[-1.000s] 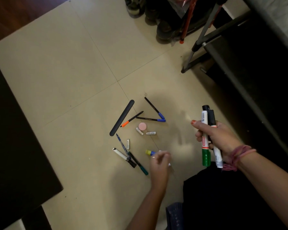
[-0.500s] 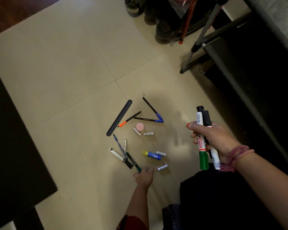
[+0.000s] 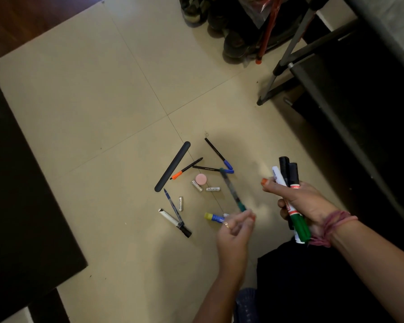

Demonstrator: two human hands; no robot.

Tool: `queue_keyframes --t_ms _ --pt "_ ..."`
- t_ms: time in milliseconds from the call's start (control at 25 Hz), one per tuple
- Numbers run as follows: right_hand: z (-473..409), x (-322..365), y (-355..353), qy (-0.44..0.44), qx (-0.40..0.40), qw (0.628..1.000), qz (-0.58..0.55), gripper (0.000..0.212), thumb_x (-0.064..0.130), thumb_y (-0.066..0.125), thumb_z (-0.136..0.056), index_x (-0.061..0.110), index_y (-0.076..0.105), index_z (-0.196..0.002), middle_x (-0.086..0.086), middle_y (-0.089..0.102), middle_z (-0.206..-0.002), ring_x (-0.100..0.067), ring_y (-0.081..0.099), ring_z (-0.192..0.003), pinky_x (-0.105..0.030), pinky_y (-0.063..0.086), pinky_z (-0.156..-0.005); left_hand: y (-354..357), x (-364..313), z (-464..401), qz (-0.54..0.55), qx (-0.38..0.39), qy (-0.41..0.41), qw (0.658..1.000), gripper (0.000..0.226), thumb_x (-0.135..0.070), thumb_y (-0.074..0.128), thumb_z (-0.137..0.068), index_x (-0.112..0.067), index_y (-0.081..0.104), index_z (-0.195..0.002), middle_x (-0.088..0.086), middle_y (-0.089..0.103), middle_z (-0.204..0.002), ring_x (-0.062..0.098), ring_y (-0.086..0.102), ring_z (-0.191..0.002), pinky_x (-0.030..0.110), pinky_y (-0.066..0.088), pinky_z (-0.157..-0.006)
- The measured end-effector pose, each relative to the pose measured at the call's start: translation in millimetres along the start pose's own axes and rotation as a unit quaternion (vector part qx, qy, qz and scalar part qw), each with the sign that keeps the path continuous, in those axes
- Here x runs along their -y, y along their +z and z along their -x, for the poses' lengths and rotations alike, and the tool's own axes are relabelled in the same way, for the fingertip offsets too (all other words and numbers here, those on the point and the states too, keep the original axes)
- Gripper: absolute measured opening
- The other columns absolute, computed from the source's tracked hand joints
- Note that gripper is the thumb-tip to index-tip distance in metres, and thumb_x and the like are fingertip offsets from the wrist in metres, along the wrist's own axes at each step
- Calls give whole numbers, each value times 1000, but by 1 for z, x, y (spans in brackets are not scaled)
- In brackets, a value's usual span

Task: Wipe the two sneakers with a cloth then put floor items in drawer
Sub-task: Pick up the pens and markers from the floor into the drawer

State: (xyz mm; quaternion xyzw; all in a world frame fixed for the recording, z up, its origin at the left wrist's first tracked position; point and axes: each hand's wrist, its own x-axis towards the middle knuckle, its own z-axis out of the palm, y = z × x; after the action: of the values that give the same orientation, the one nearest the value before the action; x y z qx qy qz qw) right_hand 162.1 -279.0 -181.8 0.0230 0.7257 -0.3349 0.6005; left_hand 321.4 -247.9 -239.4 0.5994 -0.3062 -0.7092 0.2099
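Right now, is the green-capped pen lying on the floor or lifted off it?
Lifted: the left hand pinches the green-capped pen by its lower end, its blurred barrel angled above the floor.

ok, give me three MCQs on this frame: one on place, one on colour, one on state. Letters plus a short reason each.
1. Where does the pink round disc lie?
A. on the floor tile, beside two small batteries
B. in the right hand
C. on the dark furniture at the left

2. What colour is the cap at the low end of the red-labelled marker in the right hand?
A. yellow
B. green
C. orange

3. What is the left hand doing?
A. lying flat on the floor
B. hanging with nothing in it
C. pinching a teal pen

Answers: 1 A, it sits on the tile next to the batteries. 2 B, the low end is green. 3 C, the fingers pinch the pen's lower end.
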Motion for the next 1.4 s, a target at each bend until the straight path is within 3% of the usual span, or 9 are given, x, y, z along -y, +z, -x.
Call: queue_keyframes --t_ms 240,320,480,600,720,920,1160,1320,1400 --pt "4 7 -3 -23 25 999 17 40 34 79 -62 8 69 -92 0 72 -75 -4 46 -41 -19 41 -41 17 -35 13 -14 189 51 981 17 -5 64 -89 -15 69 -102 3 71 -107 16 66 -102 33 53 -93" --pt "3 10 -5 -23 19 999 30 33 30 78 -69 8 68 -91 0 73 -75 -4 45 -41 -19 39 -41 -2 -33 4 -20 134 55 989 20 -7 61 -91 -16 66 -108 -5 67 -115 9 64 -105 25 53 -89" --pt "1 13 -5 -24 4 999 43 26 29 78 -73 10 70 -88 0 74 -78 -4 44 -41 -20 40 -43 -73 23 -59 -142 -224 -69 962 40 -24 60 -89 -9 56 -126 3 56 -112 18 57 -102 29 46 -88" --pt "1 18 -3 -25 0 999 41 23 29 78 -73 12 70 -85 0 74 -81 -3 44 -41 -20 40 -44 -110 69 -82 -266 -175 -193 928 60 -32 58 -89 -9 42 -142 18 37 -142 29 34 -133 42 34 -111" --pt "2 21 -2 -29 5 999 38 20 30 78 -74 13 69 -83 1 74 -80 -3 44 -42 -21 39 -44 -118 84 -85 -340 -98 -198 914 59 -34 53 -96 -8 36 -146 17 28 -151 28 14 -144 39 22 -117" --pt "0 21 -6 -23 -1 999 27 22 30 78 -73 12 71 -85 -1 75 -83 -3 44 -44 -20 39 -43 -107 77 -102 -281 -88 -259 920 64 -47 45 -97 -9 33 -147 20 10 -154 34 26 -139 40 26 -116" --pt "-3 22 -11 -26 1 1000 15 20 30 78 -73 14 70 -83 -1 75 -82 -3 43 -43 -18 38 -41 -108 74 -108 -103 -195 -324 920 79 -48 57 -91 -1 26 -146 15 26 -149 32 39 -131 38 37 -105" --pt "-1 23 -14 -31 6 999 16 21 31 78 -73 14 71 -84 -1 75 -83 -3 44 -42 -19 39 -42 -120 88 -99 -225 -230 -225 920 24 -21 54 -93 -2 67 -99 22 61 -113 32 55 -100 33 44 -80" --pt "2 25 -16 -37 5 999 21 22 31 78 -74 14 70 -86 0 75 -83 -3 45 -43 -20 40 -44 -119 91 -87 -242 -281 -167 914 16 -8 57 -87 -1 71 -85 18 67 -91 29 56 -83 32 40 -69"
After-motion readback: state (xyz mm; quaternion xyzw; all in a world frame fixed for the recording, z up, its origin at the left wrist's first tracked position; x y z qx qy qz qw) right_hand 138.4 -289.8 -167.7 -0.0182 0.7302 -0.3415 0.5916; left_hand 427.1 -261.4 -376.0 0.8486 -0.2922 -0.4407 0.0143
